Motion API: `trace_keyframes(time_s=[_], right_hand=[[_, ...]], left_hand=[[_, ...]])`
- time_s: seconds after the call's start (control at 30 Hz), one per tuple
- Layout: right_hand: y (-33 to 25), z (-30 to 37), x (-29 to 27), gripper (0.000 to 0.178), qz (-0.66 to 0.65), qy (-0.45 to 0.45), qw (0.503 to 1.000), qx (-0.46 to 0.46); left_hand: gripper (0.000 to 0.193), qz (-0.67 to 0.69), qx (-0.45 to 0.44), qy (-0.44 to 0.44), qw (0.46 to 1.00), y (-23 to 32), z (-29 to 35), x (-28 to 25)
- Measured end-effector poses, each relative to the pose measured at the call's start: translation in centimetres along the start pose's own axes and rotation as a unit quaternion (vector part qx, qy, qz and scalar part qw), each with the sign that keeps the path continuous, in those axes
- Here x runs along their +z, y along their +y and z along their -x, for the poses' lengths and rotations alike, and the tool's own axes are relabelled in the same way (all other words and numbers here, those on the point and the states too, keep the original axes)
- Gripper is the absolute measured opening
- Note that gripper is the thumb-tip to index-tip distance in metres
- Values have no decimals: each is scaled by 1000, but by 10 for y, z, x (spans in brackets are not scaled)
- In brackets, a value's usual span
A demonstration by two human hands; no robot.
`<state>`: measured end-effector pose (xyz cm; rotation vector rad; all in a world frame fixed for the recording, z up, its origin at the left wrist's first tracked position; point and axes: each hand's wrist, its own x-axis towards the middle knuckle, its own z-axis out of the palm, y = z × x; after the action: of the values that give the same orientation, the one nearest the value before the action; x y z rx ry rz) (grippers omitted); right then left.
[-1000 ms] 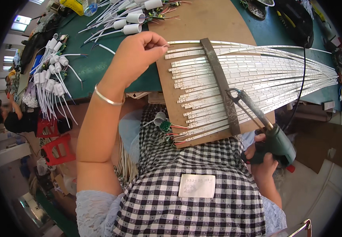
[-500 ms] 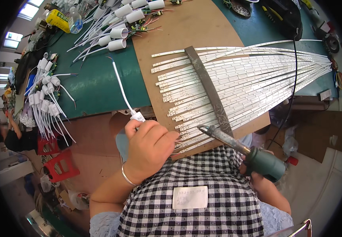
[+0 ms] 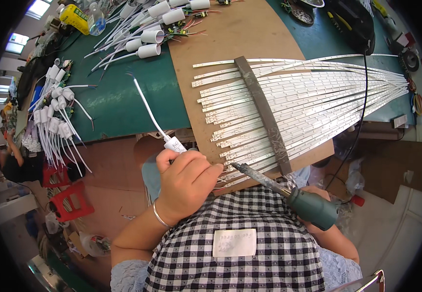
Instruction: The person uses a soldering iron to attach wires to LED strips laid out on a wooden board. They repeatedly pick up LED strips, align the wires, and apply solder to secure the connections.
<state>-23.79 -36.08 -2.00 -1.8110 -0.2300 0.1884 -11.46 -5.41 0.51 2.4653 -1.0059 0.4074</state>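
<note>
Brown board [image 3: 242, 34] sits on the green worktop [image 3: 123, 109], overhanging its near edge, silvery strips [image 3: 323, 95] fanned across it under a dark bar [image 3: 261, 107]. Left hand [image 3: 187, 184] grasps a white cabled housing [image 3: 173, 144] just off the board's near-left corner; right hand [image 3: 318, 191] grips the soldering gun [image 3: 313, 208], tip by the strip ends at that corner, contact unclear. Well left of the board: white cylindrical parts [image 3: 55, 109] on the worktop, red stool [image 3: 72, 202] on pinkish floor [image 3: 111, 170].
</note>
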Motion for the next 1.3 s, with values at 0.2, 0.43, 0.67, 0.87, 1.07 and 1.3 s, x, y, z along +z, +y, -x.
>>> trace_keyframes(time_s=[0.2, 0.43, 0.67, 0.87, 1.07, 1.3], right_hand=[[-2, -10, -7, 50, 93, -28, 992, -75], [-1, -14, -6, 45, 179, -36, 977, -111], [-3, -16, -2, 46, 153, -39, 984, -85], [-5, -14, -2, 42, 164, -25, 984, -66], [-14, -18, -5, 44, 148, -62, 985, -69], [-12, -13, -6, 48, 138, -57, 986, -68]], left_hand=[[14, -10, -7, -3, 1000, 1, -2, 5], [15, -17, -13, -25, 999, 1, -3, 5], [14, -40, -14, -36, 998, 4, -2, 5], [19, -25, -25, -12, 999, 5, -3, 10], [15, -39, -23, -33, 998, 6, -2, 7], [14, -35, -20, -29, 999, 6, -2, 8]])
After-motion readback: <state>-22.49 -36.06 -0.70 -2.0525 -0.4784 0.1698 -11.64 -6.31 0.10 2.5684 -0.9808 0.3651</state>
